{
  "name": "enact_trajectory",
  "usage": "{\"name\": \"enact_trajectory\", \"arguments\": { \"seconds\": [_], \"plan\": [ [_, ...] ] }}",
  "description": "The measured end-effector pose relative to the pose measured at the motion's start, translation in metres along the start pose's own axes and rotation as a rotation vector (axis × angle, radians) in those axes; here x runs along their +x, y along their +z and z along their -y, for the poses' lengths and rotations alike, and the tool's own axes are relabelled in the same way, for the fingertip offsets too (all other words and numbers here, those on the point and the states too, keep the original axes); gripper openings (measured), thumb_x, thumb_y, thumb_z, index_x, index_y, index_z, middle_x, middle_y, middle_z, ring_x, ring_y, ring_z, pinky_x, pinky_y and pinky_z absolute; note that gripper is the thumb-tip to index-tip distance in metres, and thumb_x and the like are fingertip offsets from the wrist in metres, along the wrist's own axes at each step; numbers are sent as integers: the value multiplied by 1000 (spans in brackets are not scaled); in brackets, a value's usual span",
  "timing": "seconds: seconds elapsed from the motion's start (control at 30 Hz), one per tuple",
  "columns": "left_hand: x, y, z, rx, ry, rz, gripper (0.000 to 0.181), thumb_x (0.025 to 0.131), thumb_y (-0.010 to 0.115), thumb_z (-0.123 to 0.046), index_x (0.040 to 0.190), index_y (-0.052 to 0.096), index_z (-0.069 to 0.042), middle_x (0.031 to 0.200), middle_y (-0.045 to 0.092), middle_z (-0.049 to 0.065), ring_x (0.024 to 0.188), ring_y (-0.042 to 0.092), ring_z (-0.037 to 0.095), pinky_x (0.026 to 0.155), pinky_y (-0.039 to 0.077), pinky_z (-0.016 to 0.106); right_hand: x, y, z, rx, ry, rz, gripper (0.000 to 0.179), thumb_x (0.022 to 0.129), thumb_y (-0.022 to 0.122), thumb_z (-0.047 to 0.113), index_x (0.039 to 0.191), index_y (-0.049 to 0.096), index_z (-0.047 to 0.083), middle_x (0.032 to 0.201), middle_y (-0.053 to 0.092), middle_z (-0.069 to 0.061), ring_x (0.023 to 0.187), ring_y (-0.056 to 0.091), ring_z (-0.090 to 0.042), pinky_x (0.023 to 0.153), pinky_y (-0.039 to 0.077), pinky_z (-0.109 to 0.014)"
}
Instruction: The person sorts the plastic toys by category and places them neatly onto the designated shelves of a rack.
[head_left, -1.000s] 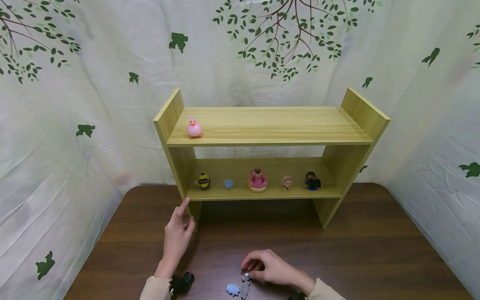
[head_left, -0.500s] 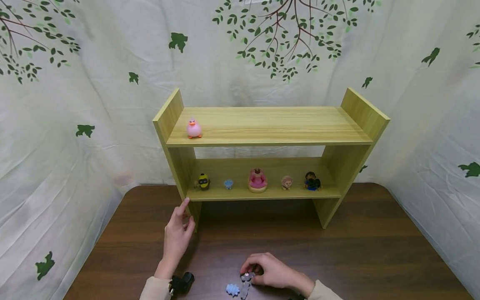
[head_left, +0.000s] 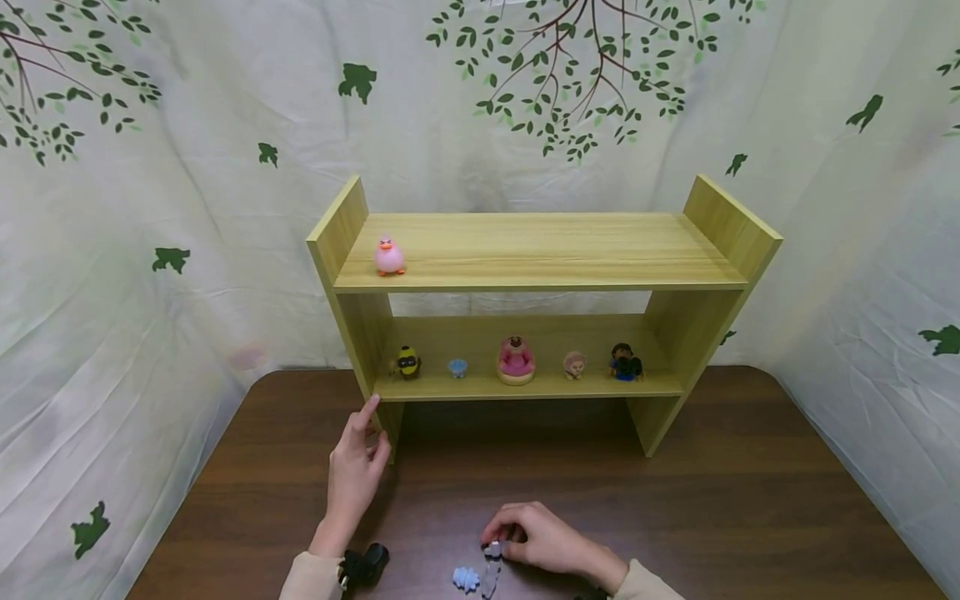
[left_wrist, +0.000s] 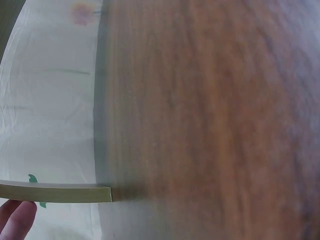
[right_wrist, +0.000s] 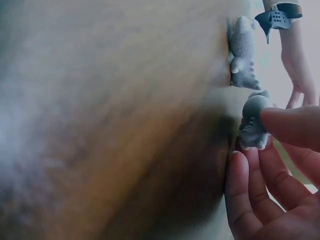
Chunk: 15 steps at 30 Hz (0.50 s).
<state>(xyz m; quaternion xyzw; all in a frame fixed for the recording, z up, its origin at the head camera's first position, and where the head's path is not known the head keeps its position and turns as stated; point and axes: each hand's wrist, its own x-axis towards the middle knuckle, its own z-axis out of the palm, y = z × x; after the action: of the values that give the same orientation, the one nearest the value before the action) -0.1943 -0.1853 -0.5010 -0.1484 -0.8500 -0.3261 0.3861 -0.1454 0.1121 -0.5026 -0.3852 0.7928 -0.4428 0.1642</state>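
Note:
Low in the head view, my right hand [head_left: 547, 537] pinches a small grey figurine [head_left: 492, 549] between thumb and fingertips, close over the table. In the right wrist view the thumb presses one side of this grey figurine [right_wrist: 255, 120], with fingertips at its lower end. A pale blue figurine [head_left: 466, 579] lies just left of it. My left hand [head_left: 354, 467] reaches to the shelf's left side, index finger extended to the front corner of the lower board. Fingertips [left_wrist: 22, 220] touch the side panel [left_wrist: 60, 193] in the left wrist view.
The two-tier wooden shelf [head_left: 540, 250] stands on the brown table [head_left: 750, 517]. A pink duck [head_left: 389, 257] sits on its top board. Below are a yellow-and-black figure [head_left: 408, 363], a blue piece [head_left: 457, 368], a pink bear [head_left: 516, 362] and two other figurines.
My right hand dips slightly and comes back up, turning the grey figurine a little. The left hand stays at the shelf's corner.

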Motion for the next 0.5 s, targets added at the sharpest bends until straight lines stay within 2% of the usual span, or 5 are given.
{"name": "enact_trajectory", "arguments": {
  "seconds": [0.2,0.5],
  "plan": [
    [0,0,-1,5,0,-5,84,73,66,20,142,37,-19,89,51,10,80,63,26,54,56,34,2,-8,4,92,-5,-39,18,90,61,-1,103,69,10,98,66,4,85,58,-3,71,51,-22],
    [0,-1,-1,7,2,-4,85,73,65,20,142,36,-20,89,51,10,78,62,25,53,55,32,5,-22,13,82,-83,-128,22,89,61,-4,106,67,8,100,66,-3,89,58,-5,74,53,-27]
  ]
}}
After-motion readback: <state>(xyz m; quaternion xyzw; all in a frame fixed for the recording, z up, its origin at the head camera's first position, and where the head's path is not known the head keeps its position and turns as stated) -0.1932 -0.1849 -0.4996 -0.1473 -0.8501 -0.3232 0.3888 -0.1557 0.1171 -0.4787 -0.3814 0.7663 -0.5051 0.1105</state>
